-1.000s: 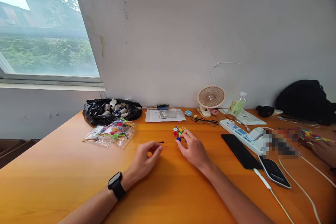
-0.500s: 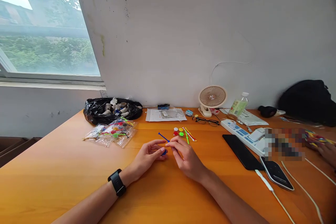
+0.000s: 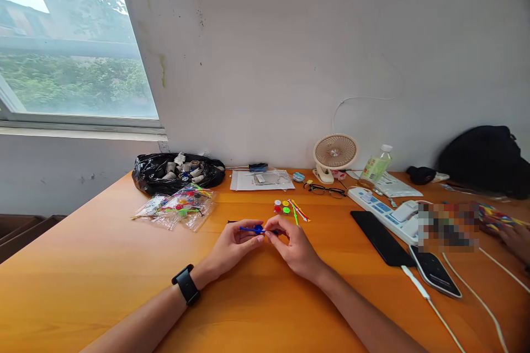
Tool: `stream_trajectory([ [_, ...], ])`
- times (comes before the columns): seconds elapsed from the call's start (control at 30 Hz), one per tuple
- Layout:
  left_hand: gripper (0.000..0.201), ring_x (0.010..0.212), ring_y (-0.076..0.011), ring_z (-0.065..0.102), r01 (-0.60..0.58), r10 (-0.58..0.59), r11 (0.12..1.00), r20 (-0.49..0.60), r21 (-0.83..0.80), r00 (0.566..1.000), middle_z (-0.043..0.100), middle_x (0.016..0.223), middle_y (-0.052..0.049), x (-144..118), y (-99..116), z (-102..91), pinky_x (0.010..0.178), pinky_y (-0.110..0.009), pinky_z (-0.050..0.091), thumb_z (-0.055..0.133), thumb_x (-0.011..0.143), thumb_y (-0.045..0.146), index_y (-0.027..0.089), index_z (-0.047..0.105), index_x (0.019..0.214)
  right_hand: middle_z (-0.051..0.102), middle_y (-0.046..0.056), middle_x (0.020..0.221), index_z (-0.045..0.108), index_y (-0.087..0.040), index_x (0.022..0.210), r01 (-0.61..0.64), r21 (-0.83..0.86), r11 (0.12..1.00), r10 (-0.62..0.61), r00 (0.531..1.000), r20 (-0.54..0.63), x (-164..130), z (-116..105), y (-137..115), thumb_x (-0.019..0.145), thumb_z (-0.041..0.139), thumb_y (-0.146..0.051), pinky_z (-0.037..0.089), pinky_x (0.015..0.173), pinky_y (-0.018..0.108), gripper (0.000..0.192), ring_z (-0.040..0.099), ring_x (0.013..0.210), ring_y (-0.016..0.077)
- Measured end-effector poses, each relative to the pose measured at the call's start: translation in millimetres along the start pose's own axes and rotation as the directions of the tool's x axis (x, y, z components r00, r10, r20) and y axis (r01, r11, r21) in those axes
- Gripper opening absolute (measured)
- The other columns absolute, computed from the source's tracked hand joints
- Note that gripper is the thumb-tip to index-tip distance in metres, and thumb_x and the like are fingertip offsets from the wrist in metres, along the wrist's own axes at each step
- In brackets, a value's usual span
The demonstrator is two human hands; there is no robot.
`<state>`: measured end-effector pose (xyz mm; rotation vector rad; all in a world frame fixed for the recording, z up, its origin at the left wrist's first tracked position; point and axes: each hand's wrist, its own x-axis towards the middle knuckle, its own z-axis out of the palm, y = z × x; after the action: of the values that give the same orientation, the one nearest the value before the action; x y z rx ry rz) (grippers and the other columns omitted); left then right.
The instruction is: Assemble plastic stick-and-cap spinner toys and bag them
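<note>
My left hand, with a black watch on its wrist, holds a small round blue plastic disc between its fingertips. My right hand pinches a thin blue plastic stick, which lies nearly level across the disc and points left. Both sets of fingertips meet above the table, and whether the stick and disc are joined I cannot tell. Just beyond the hands lie several small coloured discs, in red, white, yellow and green, beside several coloured sticks.
Clear plastic bags of coloured parts lie at the left, in front of a black bag of tubes. A fan, glasses, bottle, power strip and phones stand right. Another person's hand is at the far right.
The blue stick has swung down from a slant to nearly level and moved left across the disc. The disc has come up into fuller view, and my hands have drawn closer together.
</note>
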<state>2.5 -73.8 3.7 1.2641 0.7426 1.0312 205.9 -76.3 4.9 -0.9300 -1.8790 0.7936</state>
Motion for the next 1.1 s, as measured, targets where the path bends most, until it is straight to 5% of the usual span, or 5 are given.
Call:
stream_trajectory([
  [0.43, 0.027, 0.1, -0.0278, 0.072, -0.206, 0.228, 0.923, -0.033, 0.326, 0.973, 0.076, 0.11, -0.013, -3, -9, -4.7, 0.093, -0.038, 0.059, 0.078, 0.088, 0.036, 0.021, 0.081, 0.11, 0.067, 0.001, 0.089, 0.065, -0.022, 0.093, 0.003, -0.161, 0.987, 0.003, 0.999, 0.039, -1, -4, -2, 0.1, 0.062, -0.026, 0.051, 0.075, 0.028, 0.009, 0.063, 0.08, 0.0164],
  [0.8, 0.02, 0.089, -0.0259, 0.073, -0.23, 0.293, 0.847, -0.06, 0.48, 0.954, 0.079, 0.097, -0.012, -4, 1, -5.0, 0.085, -0.035, 0.059, 0.079, 0.087, 0.034, 0.022, 0.083, 0.102, 0.064, 0.004, 0.099, 0.063, -0.024, 0.104, 0.114, -0.183, 0.976, -0.099, 0.991, 0.087, -2, -7, -3, 0.105, 0.05, -0.021, 0.049, 0.082, 0.031, 0.013, 0.062, 0.09, 0.0188],
  [0.97, 0.021, 0.086, -0.0229, 0.073, -0.301, 0.355, 0.76, 0.02, 0.576, 0.935, 0.078, 0.096, -0.01, -5, 3, -3.5, 0.081, -0.034, 0.059, 0.071, 0.092, 0.034, 0.02, 0.081, 0.103, 0.063, 0.004, 0.099, 0.065, -0.024, 0.105, 0.12, -0.147, 0.982, -0.108, 0.99, 0.085, 0, -8, -3, 0.106, 0.049, -0.02, 0.049, 0.082, 0.031, 0.016, 0.061, 0.09, 0.0185],
  [1.1, 0.03, 0.094, -0.0236, 0.073, -0.246, 0.274, 0.848, 0.01, 0.47, 0.962, 0.078, 0.106, -0.01, -7, 4, -5.6, 0.088, -0.035, 0.058, 0.073, 0.091, 0.038, 0.019, 0.077, 0.114, 0.064, 0.004, 0.099, 0.066, -0.024, 0.104, 0.109, -0.105, 0.989, -0.103, 0.993, 0.059, 1, -10, -5, 0.105, 0.052, -0.023, 0.049, 0.084, 0.032, 0.014, 0.061, 0.091, 0.0188],
])
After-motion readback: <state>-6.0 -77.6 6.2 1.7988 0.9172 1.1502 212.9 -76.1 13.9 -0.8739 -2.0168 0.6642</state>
